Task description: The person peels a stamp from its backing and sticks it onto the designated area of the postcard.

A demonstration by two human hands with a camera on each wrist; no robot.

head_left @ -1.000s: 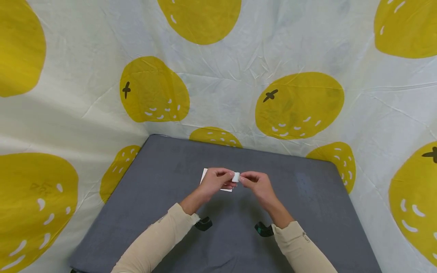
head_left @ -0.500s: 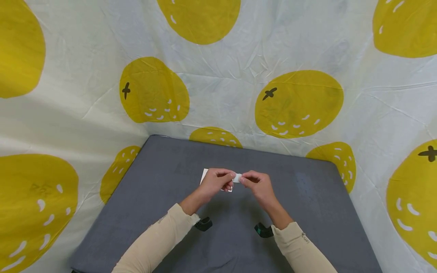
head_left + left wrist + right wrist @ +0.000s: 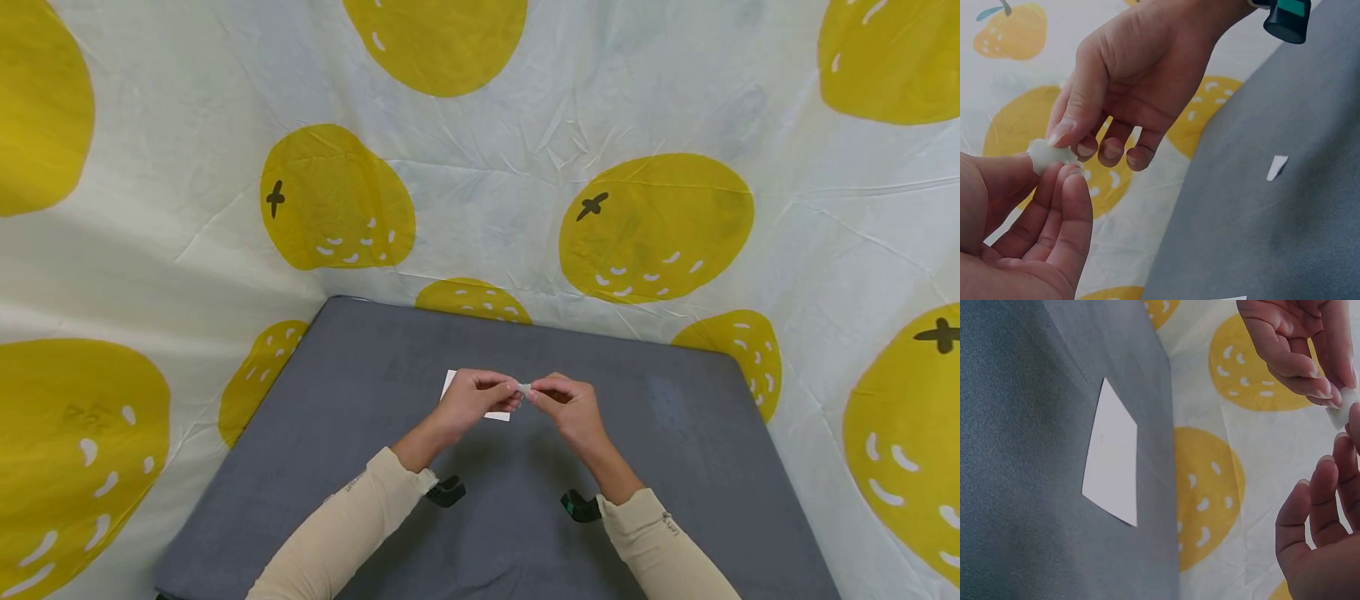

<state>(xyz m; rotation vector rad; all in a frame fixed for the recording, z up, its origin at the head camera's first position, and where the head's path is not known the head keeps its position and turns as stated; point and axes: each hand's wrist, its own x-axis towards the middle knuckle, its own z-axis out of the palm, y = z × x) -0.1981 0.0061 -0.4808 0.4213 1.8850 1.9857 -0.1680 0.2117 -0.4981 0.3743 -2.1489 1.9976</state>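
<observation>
Between both hands is a small, pale, whitish-green piece (image 3: 1049, 155), thin and soft-looking, with an uneven edge. My left hand (image 3: 471, 400) pinches one side of it between thumb and fingers. From the other side, my right hand (image 3: 568, 407) pinches it with thumb and index finger, its other fingers loosely bent in the left wrist view. The two sets of fingertips almost meet and cover much of the piece; its exact kind I cannot tell. A flat white card (image 3: 1112, 459) lies on the grey surface, partly behind my left hand in the head view.
The grey padded tabletop (image 3: 637, 467) spreads under both arms. A small white scrap (image 3: 1277, 167) lies on it in the left wrist view. A white curtain with yellow fruit prints (image 3: 656, 229) hangs behind the table and along its sides.
The pale piece showed a flat, squarish face between the fingers; now it looks narrower and bunched, with less of it showing. Both hands stay in almost the same place. The card has not moved.
</observation>
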